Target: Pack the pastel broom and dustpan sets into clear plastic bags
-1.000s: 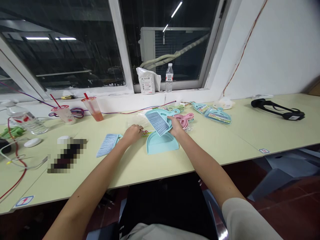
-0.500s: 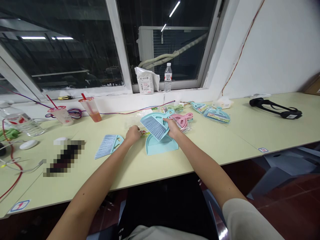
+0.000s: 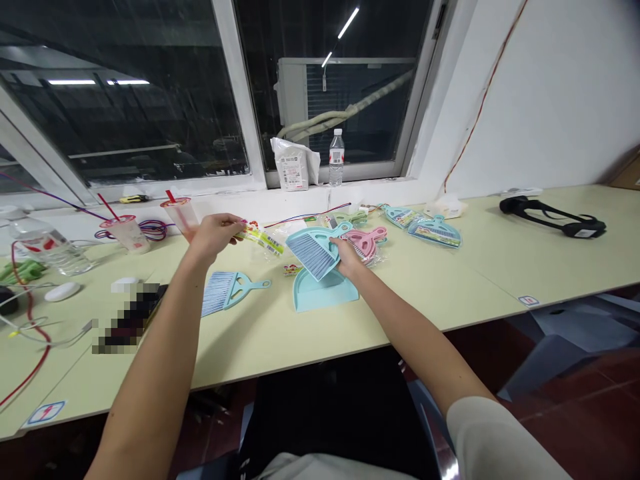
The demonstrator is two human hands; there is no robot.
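Note:
My right hand (image 3: pixel 346 257) is closed round a turquoise hand brush (image 3: pixel 313 250) with grey-blue bristles, held tilted above the table. Under it lies a turquoise dustpan (image 3: pixel 326 297), partly covered by the brush. My left hand (image 3: pixel 217 235) is raised and pinches one end of a yellow-green printed label strip (image 3: pixel 263 239). Below that hand a second turquoise hand brush (image 3: pixel 237 290) lies flat, its bristles partly behind my left forearm. Pink brush-and-dustpan pieces (image 3: pixel 367 241) sit in clear plastic just beyond my right hand.
Packed turquoise sets (image 3: pixel 435 231) lie at the back right, near a black strapped headset (image 3: pixel 553 217). Two drink cups with red straws, one here (image 3: pixel 131 235), stand at the left among cables. A water bottle (image 3: pixel 337 159) and a white package (image 3: pixel 294 165) stand on the sill.
My left hand has moved up and left, lifting the label strip off the table and uncovering the lying brush's handle. My right hand keeps its brush nearly in place.

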